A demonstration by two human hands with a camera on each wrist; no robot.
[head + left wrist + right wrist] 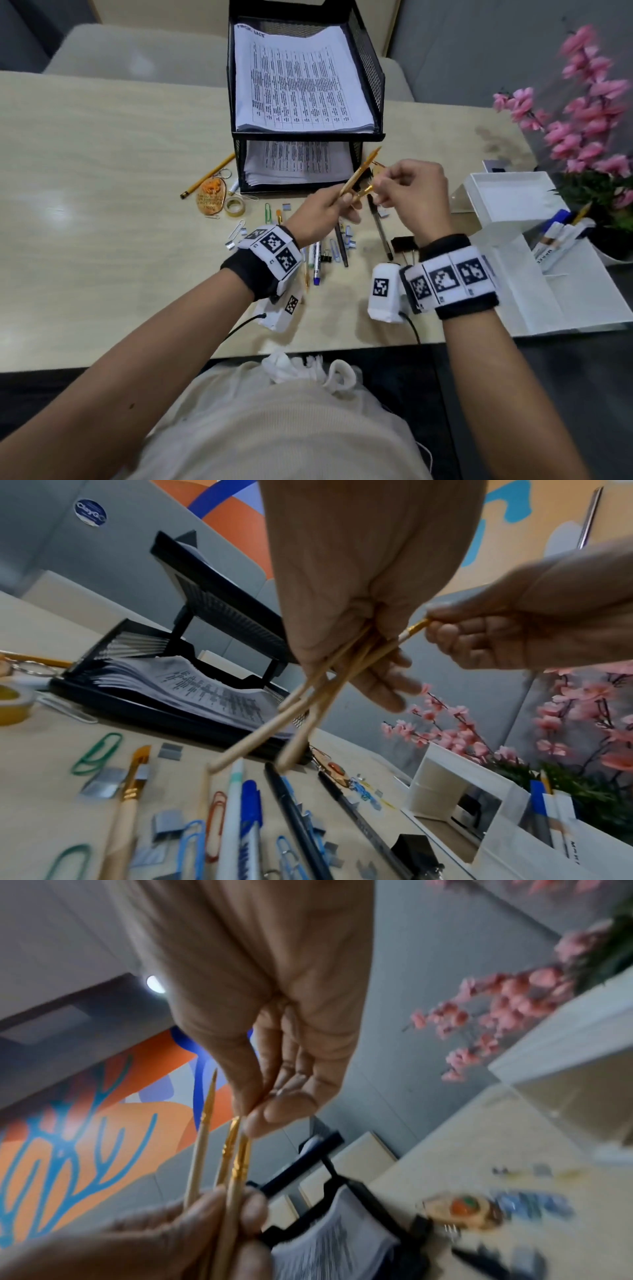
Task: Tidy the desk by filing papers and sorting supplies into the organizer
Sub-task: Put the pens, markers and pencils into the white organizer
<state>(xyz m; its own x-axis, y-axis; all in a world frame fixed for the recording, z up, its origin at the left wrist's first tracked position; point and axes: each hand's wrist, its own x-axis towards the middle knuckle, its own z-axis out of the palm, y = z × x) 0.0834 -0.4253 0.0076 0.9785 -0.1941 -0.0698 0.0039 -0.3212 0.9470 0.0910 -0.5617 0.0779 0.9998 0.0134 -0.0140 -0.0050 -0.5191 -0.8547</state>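
Gripped in the left hand (322, 212) — slim wooden brushes (308, 696), one gold ferrule pinched by the right hand (411, 195).

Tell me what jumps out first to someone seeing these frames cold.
Both hands meet mid-air over the desk: the left hand grips a bunch of thin paintbrushes while the right hand pinches the tip end of one. Behind them stands a black mesh paper tray stacked with printed sheets, and pens and paper clips litter the desk below.

Head view downward over desk (102, 144); wrist views close, sharing brushes (308, 696)
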